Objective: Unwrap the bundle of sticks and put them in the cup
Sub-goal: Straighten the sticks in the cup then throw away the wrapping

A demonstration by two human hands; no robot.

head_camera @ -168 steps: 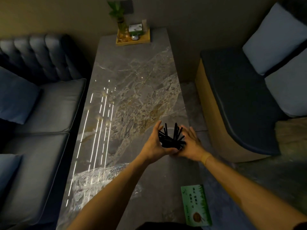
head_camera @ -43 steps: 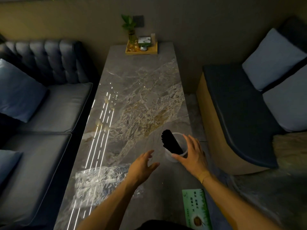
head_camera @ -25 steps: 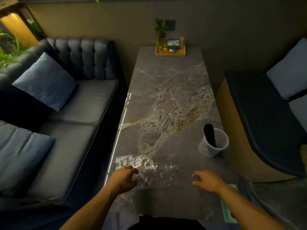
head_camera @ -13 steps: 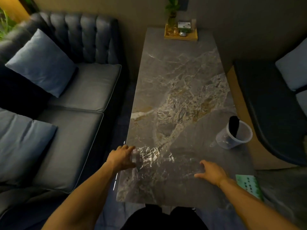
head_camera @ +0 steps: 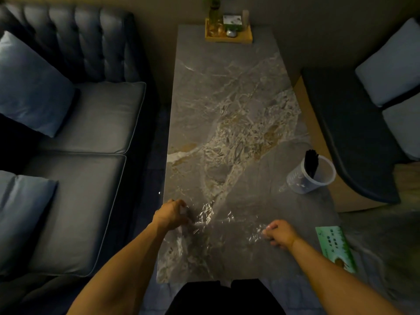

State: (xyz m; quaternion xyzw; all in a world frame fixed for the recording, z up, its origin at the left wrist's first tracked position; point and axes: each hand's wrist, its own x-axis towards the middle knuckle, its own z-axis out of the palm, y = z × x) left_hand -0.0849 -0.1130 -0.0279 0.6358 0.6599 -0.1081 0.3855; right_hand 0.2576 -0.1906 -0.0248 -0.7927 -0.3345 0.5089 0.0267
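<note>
Left hand [head_camera: 171, 214] and right hand [head_camera: 280, 233], fingers curled, pinch opposite ends of the clear wrap [head_camera: 218, 221] near the table's [head_camera: 227, 92] near edge.

2 bare forearms, no sleeves in view, and dark trousers [head_camera: 225, 296] below

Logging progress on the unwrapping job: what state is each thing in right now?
Black sticks: standing in the cup, leaning.
Clear plastic cup: upright on the table.
Plastic wrap: off the sticks, spread crinkled on the table.
Left hand: gripping the wrap.
Right hand: gripping the wrap.
</note>
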